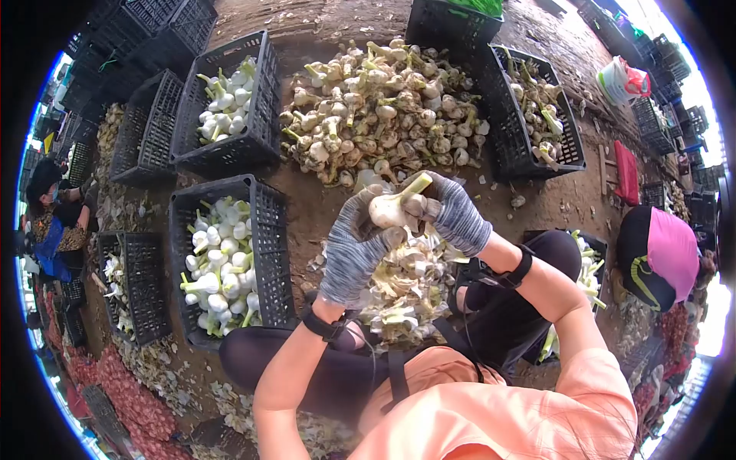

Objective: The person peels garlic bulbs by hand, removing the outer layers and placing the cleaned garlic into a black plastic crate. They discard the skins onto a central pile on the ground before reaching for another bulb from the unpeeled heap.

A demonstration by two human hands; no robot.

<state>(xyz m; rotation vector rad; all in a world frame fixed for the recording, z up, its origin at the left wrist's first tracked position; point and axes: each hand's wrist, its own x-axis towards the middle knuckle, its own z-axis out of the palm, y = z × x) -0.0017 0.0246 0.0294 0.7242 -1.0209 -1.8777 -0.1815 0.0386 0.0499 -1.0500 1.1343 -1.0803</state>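
Garlic bulb (pixel 386 212) with its thick stem on was what I had raised over the floor (pixel 303 211), caught between my left hand (pixel 349 264) and my right hand (pixel 464 222), both in grey striped gloves. The round end sat toward the left palm; the long axis ran slantwise from there, out and across to the right, so the cut stem tip pointed away from my body, toward the right hand. The left fingers were curled about the bulb, thumb on the near side, nearly closed on it. The right fingers were drawn in close where stem met bulb, and looked to be pinching there, though I could not tell how firmly. The right hand was the nearer to the stem, the left to the round end.

Below the hands, between the bent legs, lay a heap of peelings (pixel 406 295). Beside the left forearm stood a black crate (pixel 270 257), pale bulbs (pixel 222 264) well inside its rim. Past the hands, a broad pile of soil-stained garlic (pixel 383 115) spread over the floor, from near the right edge of a farther crate (pixel 266 103) to the left edge of another crate (pixel 502 134). Farther off were a person in pink (pixel 671 249) on the right and a masked person (pixel 57 207) on the left.
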